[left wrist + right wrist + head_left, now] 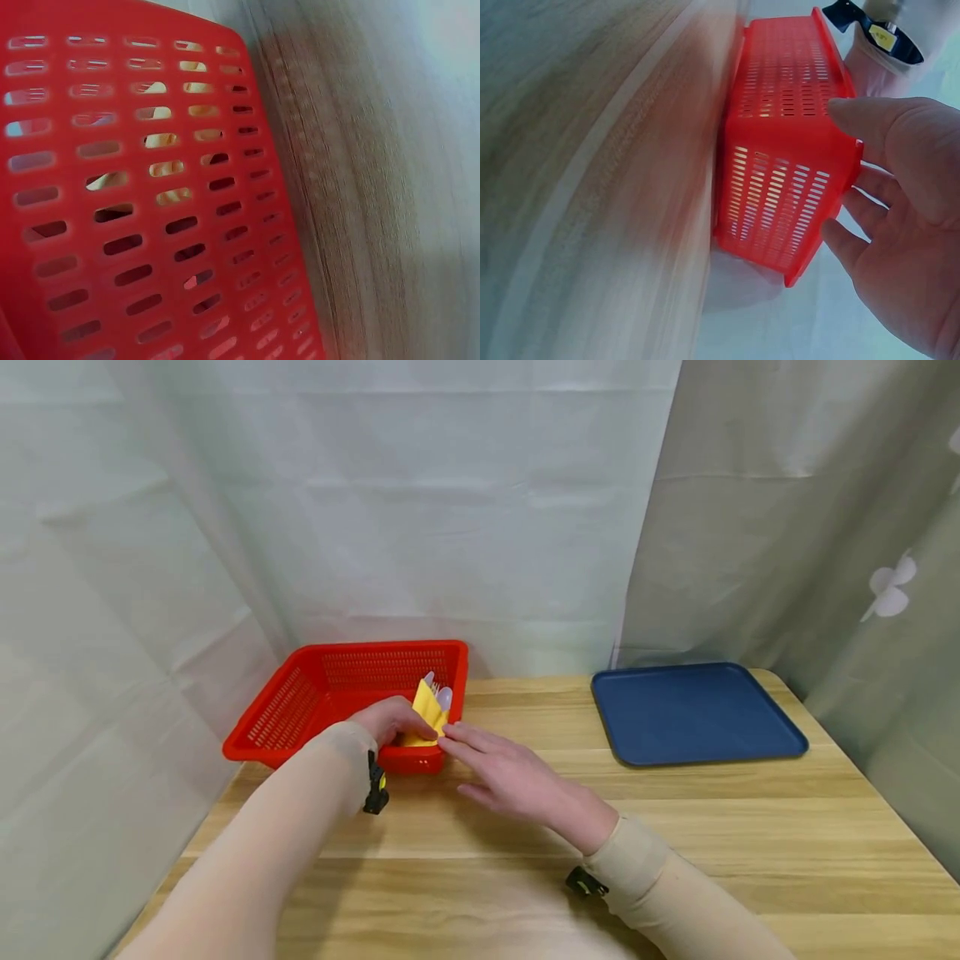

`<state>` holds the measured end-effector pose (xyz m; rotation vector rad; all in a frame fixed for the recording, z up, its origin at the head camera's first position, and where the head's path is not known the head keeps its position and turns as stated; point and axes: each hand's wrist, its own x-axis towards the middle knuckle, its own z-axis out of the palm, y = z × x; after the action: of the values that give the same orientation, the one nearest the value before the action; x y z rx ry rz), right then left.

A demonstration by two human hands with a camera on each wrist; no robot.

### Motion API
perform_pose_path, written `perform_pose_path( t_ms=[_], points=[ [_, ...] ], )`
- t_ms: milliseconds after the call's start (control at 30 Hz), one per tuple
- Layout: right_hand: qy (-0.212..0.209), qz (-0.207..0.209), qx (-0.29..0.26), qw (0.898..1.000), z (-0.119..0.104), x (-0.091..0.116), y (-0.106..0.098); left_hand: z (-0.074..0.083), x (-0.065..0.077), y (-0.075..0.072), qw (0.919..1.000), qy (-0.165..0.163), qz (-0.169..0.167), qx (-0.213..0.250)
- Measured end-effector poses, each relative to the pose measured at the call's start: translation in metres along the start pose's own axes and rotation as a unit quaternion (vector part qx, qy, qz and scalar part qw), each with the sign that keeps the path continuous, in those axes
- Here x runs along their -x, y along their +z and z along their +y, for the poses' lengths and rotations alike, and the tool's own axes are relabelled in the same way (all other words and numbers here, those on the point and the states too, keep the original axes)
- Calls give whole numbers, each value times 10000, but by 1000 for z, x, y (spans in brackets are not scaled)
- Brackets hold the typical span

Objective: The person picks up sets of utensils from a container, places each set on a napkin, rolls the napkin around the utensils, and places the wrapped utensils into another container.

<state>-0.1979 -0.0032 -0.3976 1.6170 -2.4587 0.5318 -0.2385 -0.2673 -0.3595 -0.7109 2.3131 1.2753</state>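
Observation:
A red plastic basket (412,762) with slotted walls stands on the left of the table. In its right end, a folded yellow napkin (427,700) lies with white plastic cutlery, including a spoon (445,697), sticking out of its far end. My left hand (392,718) reaches over the near rim and holds the napkin bundle, thumb on top; its other fingers are mostly hidden. My right hand (513,777) has its fingers extended to the basket's near right corner, fingertips by the rim and napkin. In the right wrist view, that hand's palm and spread fingers hold nothing.
A blue tray (697,714) lies flat at the back right of the wooden table (525,877). Pale curtains (450,510) hang behind the table and along both sides. The basket stands close to the left and back curtains.

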Motion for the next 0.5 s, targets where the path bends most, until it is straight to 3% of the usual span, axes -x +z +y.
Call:
perform_pose_path(
  t_ms=[267, 500],
  points=[
    [-16, 24, 14, 10000, 1, -1, 0, 3, -3, 0, 9993, -242, 225, -157],
    [-24, 13, -11, 10000, 1, -1, 1, 5, -2, 1, 9991, -284, 221, -220]
  ],
)
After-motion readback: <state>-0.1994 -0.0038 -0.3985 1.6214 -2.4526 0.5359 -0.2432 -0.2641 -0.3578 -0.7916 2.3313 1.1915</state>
